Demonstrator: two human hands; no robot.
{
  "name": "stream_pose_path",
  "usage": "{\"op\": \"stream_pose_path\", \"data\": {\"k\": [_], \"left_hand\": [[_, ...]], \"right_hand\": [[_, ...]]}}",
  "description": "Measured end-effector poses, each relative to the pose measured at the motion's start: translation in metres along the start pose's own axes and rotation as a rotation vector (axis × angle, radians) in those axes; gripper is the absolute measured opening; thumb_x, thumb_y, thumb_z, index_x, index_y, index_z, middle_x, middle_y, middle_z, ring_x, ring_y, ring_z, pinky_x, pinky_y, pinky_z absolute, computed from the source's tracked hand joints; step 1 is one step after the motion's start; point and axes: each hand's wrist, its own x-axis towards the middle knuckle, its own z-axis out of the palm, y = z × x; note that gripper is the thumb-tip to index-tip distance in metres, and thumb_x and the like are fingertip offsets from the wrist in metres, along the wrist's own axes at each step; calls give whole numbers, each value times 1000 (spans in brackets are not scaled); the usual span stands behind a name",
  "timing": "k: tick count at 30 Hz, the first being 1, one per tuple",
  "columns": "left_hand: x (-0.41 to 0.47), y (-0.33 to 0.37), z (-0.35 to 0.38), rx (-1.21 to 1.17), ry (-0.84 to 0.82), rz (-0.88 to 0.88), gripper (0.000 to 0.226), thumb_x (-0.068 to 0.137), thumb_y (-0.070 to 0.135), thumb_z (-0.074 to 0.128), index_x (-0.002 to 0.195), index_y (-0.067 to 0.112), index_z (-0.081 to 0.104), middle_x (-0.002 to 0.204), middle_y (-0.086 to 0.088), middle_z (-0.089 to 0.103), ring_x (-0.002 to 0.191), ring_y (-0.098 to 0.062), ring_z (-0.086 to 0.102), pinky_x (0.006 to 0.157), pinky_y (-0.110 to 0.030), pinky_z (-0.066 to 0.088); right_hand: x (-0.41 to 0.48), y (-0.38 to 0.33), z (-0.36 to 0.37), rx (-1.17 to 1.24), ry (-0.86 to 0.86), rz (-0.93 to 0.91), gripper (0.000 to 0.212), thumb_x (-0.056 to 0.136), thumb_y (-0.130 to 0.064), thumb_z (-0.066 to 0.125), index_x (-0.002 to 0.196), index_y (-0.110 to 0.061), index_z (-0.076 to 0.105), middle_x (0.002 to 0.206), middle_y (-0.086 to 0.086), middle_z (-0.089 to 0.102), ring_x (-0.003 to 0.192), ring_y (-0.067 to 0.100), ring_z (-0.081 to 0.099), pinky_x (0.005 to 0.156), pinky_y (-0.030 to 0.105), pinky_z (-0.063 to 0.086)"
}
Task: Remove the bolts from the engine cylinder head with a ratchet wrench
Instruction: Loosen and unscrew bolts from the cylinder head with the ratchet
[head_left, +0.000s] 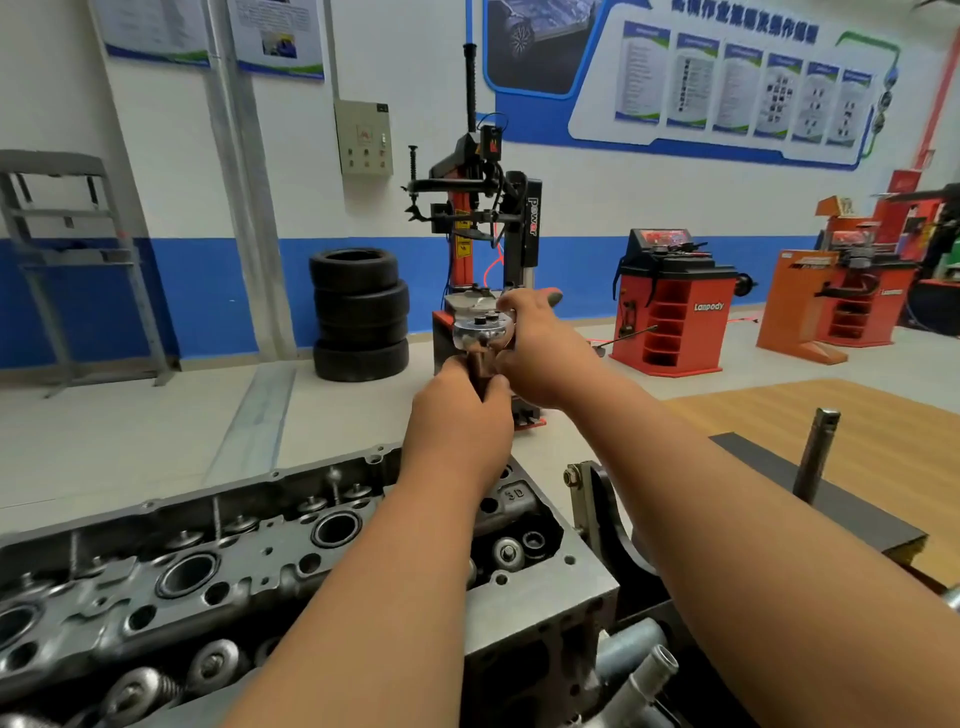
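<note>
Chrome showed on the round head of the ratchet wrench (480, 332), which we held up in the air between both hands. Our left hand (457, 415) was curled round the dark socket (479, 370) hanging under that head, fingers and thumb wrapped about it. Our right hand (540, 348) gripped the wrench from the right side, fingers closed over it near the head, and the handle was hidden in the palm. Below the hands and nearer to us lay the grey cylinder head (260, 561), well apart from the wrench, with our left forearm crossing over it. One bolt (508, 552) with a washer sat in a recess just right of that forearm. Beyond the hands stood a stack of tyres (360, 312) and a tyre machine (483, 208).
</note>
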Motion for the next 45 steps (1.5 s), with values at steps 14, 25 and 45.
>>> {"op": "stream_pose_path", "data": {"k": [14,25,45], "left_hand": [[-6,3,0,-45,19,-6,14,94,33,54,100,24,63,92,-2,67,88,-22,62,73,-31,47],[-11,1,-5,-68,47,10,12,92,33,57,100,27,65,95,4,69,90,-19,65,82,-37,53],[0,-2,2,-136,-30,34,11,94,30,52,94,40,49,93,16,59,91,-13,63,66,-25,44]], "right_hand": [[-65,15,-15,-176,220,77,65,85,-19,54,140,-22,20,148,0,13,75,26,51,58,32,37],[-177,-47,-26,-278,244,-25,72,88,-42,49,145,-22,9,141,-4,9,93,22,60,59,25,32],[22,3,-10,-74,-2,-13,17,88,-16,47,71,-15,44,60,1,44,61,14,43,51,27,23]]}}
